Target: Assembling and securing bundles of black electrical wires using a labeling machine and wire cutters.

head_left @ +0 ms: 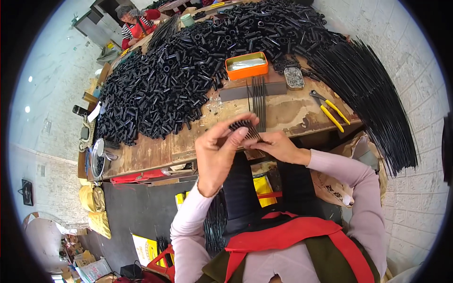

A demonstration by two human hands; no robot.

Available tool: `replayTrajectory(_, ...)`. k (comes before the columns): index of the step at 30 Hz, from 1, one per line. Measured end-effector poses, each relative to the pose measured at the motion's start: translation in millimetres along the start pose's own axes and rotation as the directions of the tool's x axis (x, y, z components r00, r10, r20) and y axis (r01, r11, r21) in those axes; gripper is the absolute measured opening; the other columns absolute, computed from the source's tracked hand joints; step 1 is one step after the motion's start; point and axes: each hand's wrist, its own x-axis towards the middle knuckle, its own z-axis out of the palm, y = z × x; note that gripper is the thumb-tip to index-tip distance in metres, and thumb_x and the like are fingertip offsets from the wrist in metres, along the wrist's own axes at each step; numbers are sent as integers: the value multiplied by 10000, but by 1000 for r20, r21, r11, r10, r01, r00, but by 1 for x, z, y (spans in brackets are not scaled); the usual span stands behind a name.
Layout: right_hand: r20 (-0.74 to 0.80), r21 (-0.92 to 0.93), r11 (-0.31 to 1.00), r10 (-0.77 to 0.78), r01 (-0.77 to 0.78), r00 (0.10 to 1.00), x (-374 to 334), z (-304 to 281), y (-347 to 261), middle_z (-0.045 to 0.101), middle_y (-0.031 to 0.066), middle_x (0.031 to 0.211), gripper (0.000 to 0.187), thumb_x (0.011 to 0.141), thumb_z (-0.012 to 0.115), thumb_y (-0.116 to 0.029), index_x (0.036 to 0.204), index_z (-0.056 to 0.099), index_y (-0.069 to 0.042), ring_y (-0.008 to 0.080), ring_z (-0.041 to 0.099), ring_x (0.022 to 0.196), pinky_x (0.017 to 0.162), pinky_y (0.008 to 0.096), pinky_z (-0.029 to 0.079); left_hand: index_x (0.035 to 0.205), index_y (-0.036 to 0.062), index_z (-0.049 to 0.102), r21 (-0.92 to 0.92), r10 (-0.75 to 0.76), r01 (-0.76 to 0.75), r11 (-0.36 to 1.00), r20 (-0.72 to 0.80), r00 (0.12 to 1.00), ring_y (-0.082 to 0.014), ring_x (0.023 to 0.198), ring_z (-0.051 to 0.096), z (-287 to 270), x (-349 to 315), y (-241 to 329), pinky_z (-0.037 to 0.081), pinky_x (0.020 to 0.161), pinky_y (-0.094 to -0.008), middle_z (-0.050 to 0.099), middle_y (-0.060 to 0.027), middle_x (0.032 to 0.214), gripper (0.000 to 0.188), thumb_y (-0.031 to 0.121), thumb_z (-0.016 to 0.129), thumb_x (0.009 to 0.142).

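In front of my chest, near the table's front edge, my left hand [214, 153] is closed round a dark bundle of thin rods [252, 133]. Its upper end shows as a row of small black ridged tips between thumb and fingers. My right hand [282, 147] pinches the lower end of the same bundle, so both hands grip it. Just beyond them, several thin dark rods [258, 101] lie across a grey metal bar [278, 88] on the wooden table [188, 141]. How far the held rods run behind my fingers is hidden.
A heap of short black tubes [165, 80] covers the far and left table. Behind the bar stand an orange box [230, 72] and a small tin of metal bits [294, 78]. Yellow-handled pliers [335, 111] and long black rods [373, 99] lie right. A co-worker [137, 26] sits far left.
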Motion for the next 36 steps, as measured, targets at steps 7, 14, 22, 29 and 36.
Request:
replayTrajectory(7, -18, -114, 988, -110, 107, 994, -2, -19, -27, 647, 150, 1168, 421, 884, 687, -215, 1230, 583, 2, 242, 627, 1051, 908, 325, 479, 1100, -86, 640, -61, -38, 40, 997, 42, 998, -254, 972, 679, 0, -1, -11, 565, 910, -372, 689, -198, 1029, 225, -40, 631, 880)
replayTrajectory(14, -101, -103, 881, 452, -461, 886, 78, -100, 11, 667, 74, 754, 274, 974, 561, -274, 943, 635, -12, 131, 616, 588, 506, 263, 454, 1080, -95, 649, 11, -13, 13, 1000, 47, 999, -256, 961, 681, 7, -7, -14, 568, 905, -374, 687, -198, 1032, 215, -66, 625, 868)
replayTrajectory(22, 46, 165, 789, 593, -592, 804, 95, -105, 31, 645, 38, 672, 191, 903, 669, -186, 841, 635, -9, 93, 552, 469, 387, 225, 358, 1073, -95, 650, 12, 3, -3, 1000, 64, 998, -264, 985, 678, 6, -8, -17, 572, 901, -368, 684, -205, 1037, 210, -99, 617, 866)
replayTrajectory(29, -182, -356, 805, 438, -475, 880, 84, -103, 8, 638, 158, 641, 338, 972, 516, -263, 837, 595, 37, 252, 619, 504, 486, 368, 482, 1069, -90, 653, 10, 4, -5, 1000, 72, 997, -259, 979, 680, 7, -6, -17, 576, 892, -368, 688, -199, 1034, 209, -102, 620, 862)
replayTrajectory(36, 20, -744, 668, 69, -31, 997, 134, -114, 24, 655, 200, 792, 186, 912, 527, -174, 918, 629, -18, 396, 635, 778, 712, 453, 508, 1069, -78, 647, 13, 12, -13, 1000, 102, 995, -248, 1005, 666, 5, -9, -18, 556, 921, -365, 685, -197, 1049, 211, -110, 628, 861)
